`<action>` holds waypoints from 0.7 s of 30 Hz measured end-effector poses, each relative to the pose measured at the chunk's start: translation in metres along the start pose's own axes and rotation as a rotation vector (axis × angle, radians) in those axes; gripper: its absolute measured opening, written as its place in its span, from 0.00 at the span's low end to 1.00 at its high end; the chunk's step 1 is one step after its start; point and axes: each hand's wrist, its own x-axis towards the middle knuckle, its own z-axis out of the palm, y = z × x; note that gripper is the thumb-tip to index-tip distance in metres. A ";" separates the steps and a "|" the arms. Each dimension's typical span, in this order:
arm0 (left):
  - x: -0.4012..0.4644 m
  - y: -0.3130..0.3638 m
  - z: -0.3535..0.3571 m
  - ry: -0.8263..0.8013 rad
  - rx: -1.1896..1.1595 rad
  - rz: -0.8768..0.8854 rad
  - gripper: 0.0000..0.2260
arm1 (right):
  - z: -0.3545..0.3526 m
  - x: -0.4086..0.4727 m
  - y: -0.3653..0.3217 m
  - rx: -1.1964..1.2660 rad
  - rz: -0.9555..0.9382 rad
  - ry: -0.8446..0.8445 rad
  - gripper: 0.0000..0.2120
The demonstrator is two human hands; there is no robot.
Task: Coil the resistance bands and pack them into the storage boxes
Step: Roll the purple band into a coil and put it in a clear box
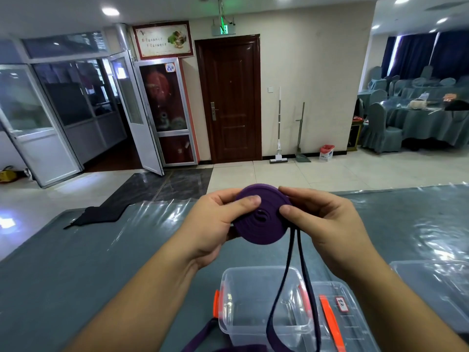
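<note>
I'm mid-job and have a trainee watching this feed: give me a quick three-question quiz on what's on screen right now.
1. True or false: the purple band is fully coiled, with no loose length left.
2. Which hands hold the coil: A) left hand only, B) right hand only, C) both?
3. What does the clear storage box below the hands contain?

Key
1. False. A loose loop hangs from the coil down in front of the box.
2. C. Both thumbs press on the coil's face.
3. Nothing visible; it stands open, its lid lying beside it on the person's right.
</note>
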 end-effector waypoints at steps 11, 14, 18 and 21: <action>-0.003 0.008 -0.001 -0.074 0.176 -0.011 0.09 | -0.011 -0.001 -0.004 -0.093 0.064 -0.118 0.16; -0.002 0.005 0.003 -0.041 0.026 -0.021 0.11 | -0.009 -0.002 -0.003 -0.006 0.058 -0.033 0.18; -0.004 0.000 0.004 -0.025 -0.024 -0.032 0.17 | -0.012 -0.007 0.002 0.042 0.097 -0.012 0.19; -0.004 0.001 0.005 -0.054 0.077 -0.024 0.16 | -0.015 -0.008 0.003 0.000 0.129 -0.051 0.18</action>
